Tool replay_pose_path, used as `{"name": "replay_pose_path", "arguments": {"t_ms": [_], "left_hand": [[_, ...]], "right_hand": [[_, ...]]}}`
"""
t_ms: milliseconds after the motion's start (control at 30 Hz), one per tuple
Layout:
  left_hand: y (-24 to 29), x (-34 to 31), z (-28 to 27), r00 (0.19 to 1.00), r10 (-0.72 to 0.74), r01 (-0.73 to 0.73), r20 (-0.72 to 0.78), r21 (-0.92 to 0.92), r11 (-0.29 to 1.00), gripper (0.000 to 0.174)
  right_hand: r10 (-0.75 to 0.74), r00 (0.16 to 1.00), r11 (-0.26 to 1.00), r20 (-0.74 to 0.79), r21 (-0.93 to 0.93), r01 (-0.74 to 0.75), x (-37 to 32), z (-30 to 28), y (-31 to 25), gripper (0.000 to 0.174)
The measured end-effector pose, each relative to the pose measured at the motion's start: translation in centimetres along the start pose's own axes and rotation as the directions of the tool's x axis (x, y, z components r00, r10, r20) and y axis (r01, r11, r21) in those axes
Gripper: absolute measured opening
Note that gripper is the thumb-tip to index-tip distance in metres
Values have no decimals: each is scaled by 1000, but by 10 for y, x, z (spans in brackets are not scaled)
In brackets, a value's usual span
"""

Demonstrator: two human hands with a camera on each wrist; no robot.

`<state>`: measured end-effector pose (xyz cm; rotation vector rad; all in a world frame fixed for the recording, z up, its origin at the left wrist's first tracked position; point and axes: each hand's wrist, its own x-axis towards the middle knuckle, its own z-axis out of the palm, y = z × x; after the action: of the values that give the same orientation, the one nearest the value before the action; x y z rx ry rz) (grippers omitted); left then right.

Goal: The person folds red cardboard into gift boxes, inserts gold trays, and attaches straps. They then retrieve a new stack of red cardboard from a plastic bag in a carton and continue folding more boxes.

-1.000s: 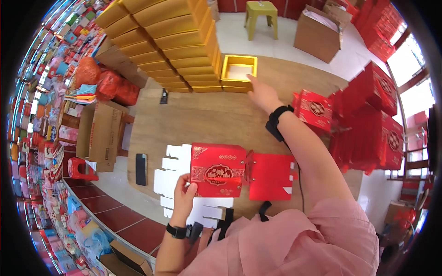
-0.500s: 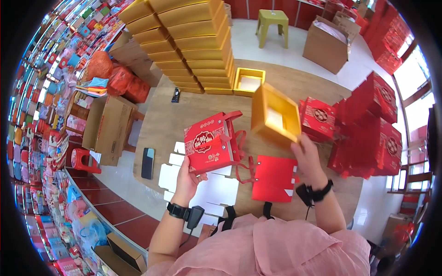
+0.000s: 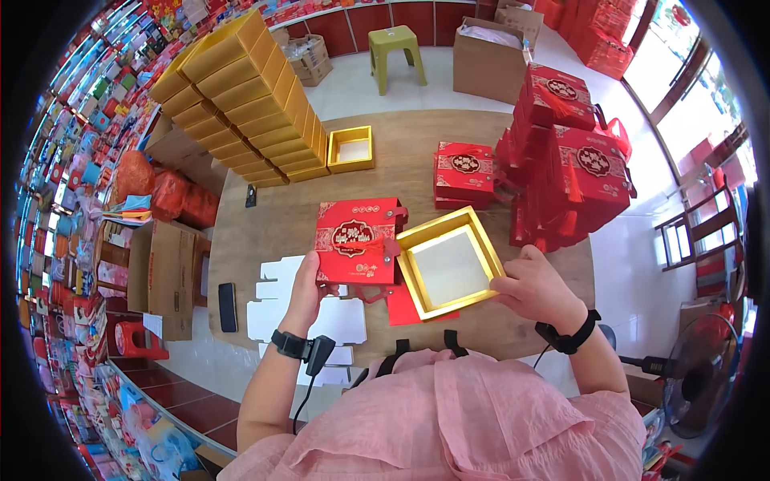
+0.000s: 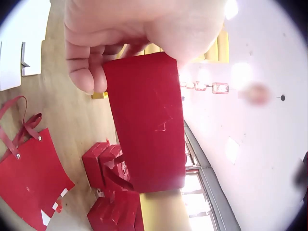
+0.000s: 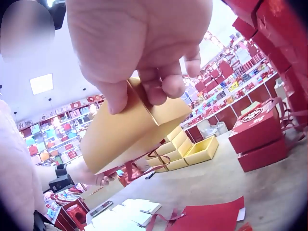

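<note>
My left hand [image 3: 304,290] grips the lower left edge of a red gift box [image 3: 358,240] with gold print, held up in front of me. In the left wrist view the plain red side [image 4: 147,122] of that box faces the camera, with the fingers and thumb about its end. My right hand [image 3: 541,287] pinches the right wall of an open gold box [image 3: 410,264] with a white bottom. Its left edge stands right at the red box's ribbon side. In the right wrist view the thumb is outside the gold wall [image 5: 122,130] and the fingers lie over the rim.
Tall stacks of gold boxes [image 3: 257,96] stand at the back left, beside a single open gold box [image 3: 350,149]. Finished red boxes [image 3: 589,164] are piled at the right. White cut sheets [image 3: 305,317], a flat red sheet [image 3: 405,309] and a phone [image 3: 228,307] lie nearer me.
My right hand has brought a gold box from beside the stacks back toward me, next to the red box. My left hand has lifted the red box off the white sheets.
</note>
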<state>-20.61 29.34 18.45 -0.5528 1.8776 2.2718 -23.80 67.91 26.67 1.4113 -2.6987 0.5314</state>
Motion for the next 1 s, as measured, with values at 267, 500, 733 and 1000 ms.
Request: {"name": "replay_pose_path", "arguments": {"t_ms": [267, 500, 733, 1000], "left_hand": [[5, -8, 8, 993, 115, -115, -27, 13, 993, 43], [10, -24, 15, 992, 122, -124, 19, 119, 985, 44], [11, -40, 25, 991, -47, 39, 123, 66, 997, 41], [12, -46, 27, 973, -134, 142, 185, -26, 990, 40]], "right_hand": [[-11, 1000, 1000, -28, -10, 11, -17, -19, -11, 19], [26, 984, 999, -177, -42, -34, -14, -10, -12, 17], [74, 978, 990, -196, -102, -95, -9, -8, -17, 16], [114, 963, 986, -245, -91, -140, -2, -10, -14, 17]]}}
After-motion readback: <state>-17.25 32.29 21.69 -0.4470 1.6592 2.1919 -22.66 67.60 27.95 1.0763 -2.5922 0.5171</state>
